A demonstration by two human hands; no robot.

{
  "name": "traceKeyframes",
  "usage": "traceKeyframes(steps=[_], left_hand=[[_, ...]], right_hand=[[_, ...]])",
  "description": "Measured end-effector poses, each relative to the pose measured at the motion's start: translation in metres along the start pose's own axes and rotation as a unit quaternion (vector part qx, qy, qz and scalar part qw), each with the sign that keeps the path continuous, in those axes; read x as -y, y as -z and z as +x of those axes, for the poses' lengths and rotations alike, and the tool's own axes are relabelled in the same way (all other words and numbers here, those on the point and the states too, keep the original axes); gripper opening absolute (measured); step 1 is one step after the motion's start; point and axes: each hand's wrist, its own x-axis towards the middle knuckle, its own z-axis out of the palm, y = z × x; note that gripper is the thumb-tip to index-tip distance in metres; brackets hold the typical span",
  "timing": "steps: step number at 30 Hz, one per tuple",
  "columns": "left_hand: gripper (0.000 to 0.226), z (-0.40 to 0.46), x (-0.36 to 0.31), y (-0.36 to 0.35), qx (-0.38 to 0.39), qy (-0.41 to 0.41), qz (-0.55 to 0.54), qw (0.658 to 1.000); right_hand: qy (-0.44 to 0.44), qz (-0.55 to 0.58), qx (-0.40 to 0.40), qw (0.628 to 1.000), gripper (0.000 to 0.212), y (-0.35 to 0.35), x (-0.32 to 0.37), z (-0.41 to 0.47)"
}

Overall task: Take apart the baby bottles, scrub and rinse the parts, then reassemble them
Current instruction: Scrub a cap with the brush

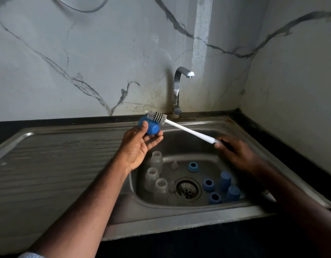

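Note:
My left hand (137, 146) holds a blue bottle cap (151, 127) between thumb and fingers, above the sink's left rim. My right hand (235, 151) grips the end of a white-handled bottle brush (187, 129), whose grey bristle head (156, 117) lies against the top of the cap. Down in the sink basin (207, 138) stand three clear bottle bodies (151, 178) on the left. A clear teat (174, 165) sits near the back. Three blue collar rings (208, 184) and two blue caps (224, 180) lie on the right.
A chrome tap (177, 90) rises behind the basin, with no water running. The round drain (188, 189) sits at the basin's middle. A ribbed steel drainboard (58, 164) spreads to the left. Black counter edges (272, 133) and marble walls enclose the sink.

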Motion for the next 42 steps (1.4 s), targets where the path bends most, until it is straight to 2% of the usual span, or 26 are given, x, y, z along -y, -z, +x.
traceKeyframes(steps=[2,6,12,14,17,18,22,24,26,29,30,33,36,39,42], left_hand=[[0.088,0.002,-0.004,0.006,-0.025,-0.005,-0.039,0.999],[0.097,0.001,0.003,0.000,-0.026,0.008,-0.029,0.999],[0.095,0.005,-0.005,0.007,-0.049,-0.004,-0.063,0.997],[0.084,0.001,-0.003,0.006,-0.041,-0.003,-0.028,0.999],[0.037,-0.005,0.008,-0.008,-0.020,0.021,0.035,0.999],[0.029,-0.005,0.008,-0.012,-0.017,0.022,0.036,0.999],[0.031,0.001,0.000,0.000,-0.054,-0.026,0.007,0.998],[0.041,0.002,0.007,0.002,-0.055,-0.046,0.096,0.993],[0.051,0.004,0.015,0.001,-0.059,-0.072,0.192,0.977],[0.055,0.008,0.013,0.011,-0.080,-0.110,0.274,0.952],[0.058,0.009,0.009,0.017,-0.080,-0.126,0.325,0.934],[0.064,0.009,0.006,0.028,-0.038,-0.186,0.504,0.843],[0.066,0.010,0.009,0.031,0.023,-0.191,0.580,0.791],[0.065,0.009,0.011,0.033,0.080,-0.116,0.617,0.774],[0.066,0.009,0.007,0.032,0.106,-0.112,0.605,0.781]], right_hand=[[-0.005,0.008,0.003,1.000,0.012,0.008,-0.005,-0.003],[-0.021,-0.009,0.017,1.000,0.015,0.005,0.001,-0.002],[-0.029,0.016,0.016,0.999,0.013,0.014,0.001,-0.006],[-0.031,0.000,0.024,0.999,0.011,0.010,0.005,-0.005],[-0.016,-0.021,0.015,1.000,0.013,-0.004,0.011,0.003],[-0.017,-0.020,0.011,1.000,0.014,-0.005,0.009,0.003],[-0.039,-0.019,0.003,0.999,0.018,0.011,-0.006,-0.001],[-0.044,-0.024,0.011,0.999,0.014,0.009,-0.005,-0.001],[-0.022,-0.024,0.015,0.999,0.009,0.002,0.000,0.002],[-0.020,-0.018,0.008,1.000,0.009,0.007,-0.002,-0.001],[-0.029,-0.021,0.003,0.999,0.010,0.012,-0.004,-0.003],[-0.044,-0.081,0.009,0.996,0.014,0.016,-0.007,-0.007],[-0.051,-0.153,0.006,0.987,0.029,0.012,0.001,-0.004],[-0.045,-0.243,-0.026,0.969,0.031,0.017,0.008,-0.004],[-0.066,-0.231,-0.028,0.970,0.032,0.017,0.007,-0.006]])
